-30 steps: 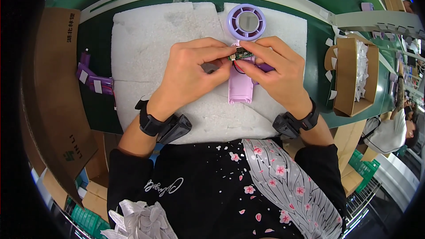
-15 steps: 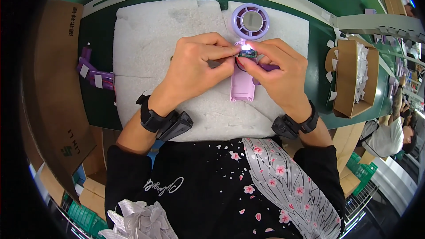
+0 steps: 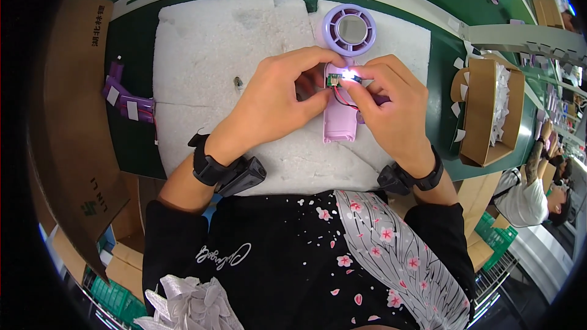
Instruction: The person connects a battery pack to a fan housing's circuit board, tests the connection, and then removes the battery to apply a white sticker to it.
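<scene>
A handheld fan with a round purple head [image 3: 348, 30] and an opened pink handle shell [image 3: 340, 123] lies on a white foam sheet [image 3: 202, 55]. Over the shell's upper part, my right hand [image 3: 394, 95] pinches a small green circuit board [image 3: 334, 80] between thumb and forefinger. A bright white light glows on the board, beside my right fingertips. Red and black wires [image 3: 346, 101] run from it toward a purple battery [image 3: 380, 99], partly hidden under my right hand. My left hand [image 3: 278, 88] curves beside the shell, thumb and forefinger apart on either side of the board's left end.
Purple batteries with white labels [image 3: 131, 107] lie left of the foam, by a large cardboard box [image 3: 73, 122]. A smaller box [image 3: 489, 116] with white pieces stands at right. A small dark bit [image 3: 238, 82] sits on the foam. Another person [image 3: 526, 198] is at far right.
My left fingers have come off the board and spread apart. The board has shifted slightly down, showing its left end and the red and black wires more clearly.
</scene>
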